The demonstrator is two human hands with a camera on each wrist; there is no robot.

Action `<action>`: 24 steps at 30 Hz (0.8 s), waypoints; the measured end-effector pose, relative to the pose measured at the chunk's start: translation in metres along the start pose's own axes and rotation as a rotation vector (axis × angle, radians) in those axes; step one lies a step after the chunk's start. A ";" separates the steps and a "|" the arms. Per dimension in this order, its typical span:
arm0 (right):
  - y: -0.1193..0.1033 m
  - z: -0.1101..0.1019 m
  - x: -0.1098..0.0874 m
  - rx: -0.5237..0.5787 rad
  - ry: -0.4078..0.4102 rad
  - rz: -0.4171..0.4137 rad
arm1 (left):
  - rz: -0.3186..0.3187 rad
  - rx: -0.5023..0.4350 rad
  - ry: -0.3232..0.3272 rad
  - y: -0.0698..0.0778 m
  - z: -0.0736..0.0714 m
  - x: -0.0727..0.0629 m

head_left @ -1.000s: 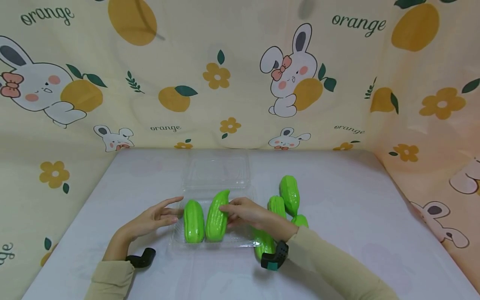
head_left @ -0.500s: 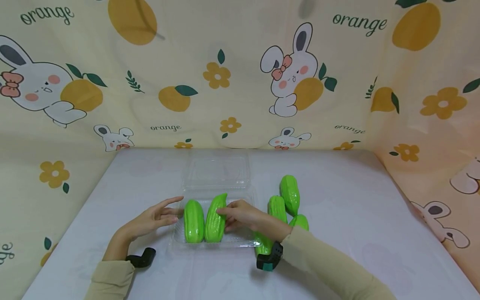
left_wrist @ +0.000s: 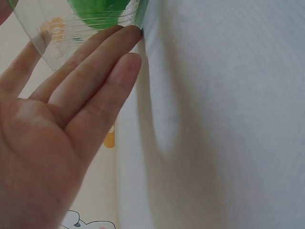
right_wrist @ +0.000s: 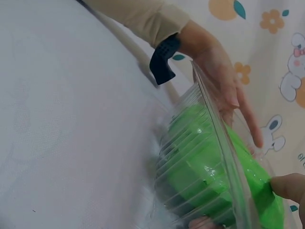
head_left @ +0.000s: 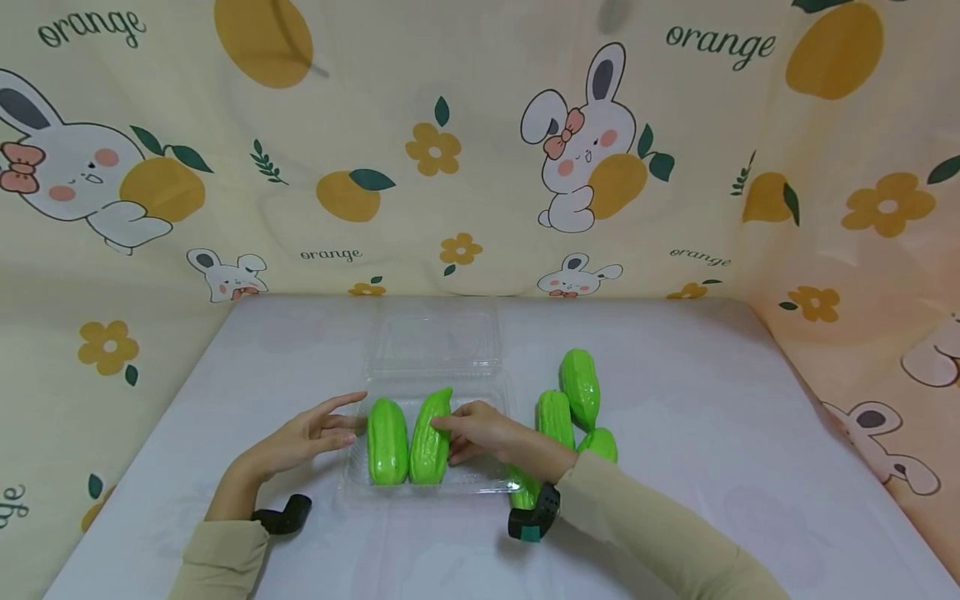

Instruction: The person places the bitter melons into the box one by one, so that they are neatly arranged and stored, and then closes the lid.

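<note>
Over the last second the right hand [head_left: 480,433] and the gripped green gourd [head_left: 427,446] have shifted slightly leftward and down, closer to the second green gourd [head_left: 387,442], while the left hand [head_left: 303,437] has stayed in place. The work surface is a table [head_left: 675,367] under a smooth white cover, faint creases running toward its near side. Behind it and along both sides hangs a cream backdrop [head_left: 480,108], printed with white rabbits, oranges, yellow flowers, leafy sprigs and the word "orange"; its right side takes a warmer, peach tint. On the table, left of centre, sits a clear plastic box [head_left: 483,479] with a ribbed wall, its transparent lid [head_left: 435,346] folded back and lying on the far side. The box contains two glossy, ribbed gourds lengthwise, side by side; whether their sides touch cannot be told. The right hand holds the right-hand one between thumb and fingers, its curved tip pointing away from the person. The left hand is spread with fingers extended, grasping nothing, fingertips at the left wall of the box. Right of the box lie four loose gourds [head_left: 580,387] in a loose cluster, the nearest partly hidden by the right wrist. Beige sleeves [head_left: 660,529] and black wrist devices [head_left: 285,517] show on both arms.
</note>
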State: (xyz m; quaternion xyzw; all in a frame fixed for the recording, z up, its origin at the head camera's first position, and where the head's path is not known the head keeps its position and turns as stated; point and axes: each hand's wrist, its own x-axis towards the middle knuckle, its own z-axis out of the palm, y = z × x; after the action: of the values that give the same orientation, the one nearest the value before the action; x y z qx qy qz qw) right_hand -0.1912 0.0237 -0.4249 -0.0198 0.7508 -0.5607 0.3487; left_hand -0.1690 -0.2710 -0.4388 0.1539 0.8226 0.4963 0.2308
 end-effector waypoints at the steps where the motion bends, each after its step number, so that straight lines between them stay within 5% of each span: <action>1: 0.000 0.000 0.000 0.000 0.001 0.004 | -0.001 0.000 0.000 0.000 0.000 0.000; 24: 0.003 0.005 0.001 0.004 -0.021 0.001 | 0.007 0.008 -0.009 0.001 0.000 -0.002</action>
State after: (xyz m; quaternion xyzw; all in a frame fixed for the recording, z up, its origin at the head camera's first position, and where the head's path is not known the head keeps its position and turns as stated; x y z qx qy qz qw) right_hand -0.1883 0.0205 -0.4281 -0.0247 0.7459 -0.5619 0.3567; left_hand -0.1677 -0.2713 -0.4372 0.1599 0.8231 0.4930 0.2323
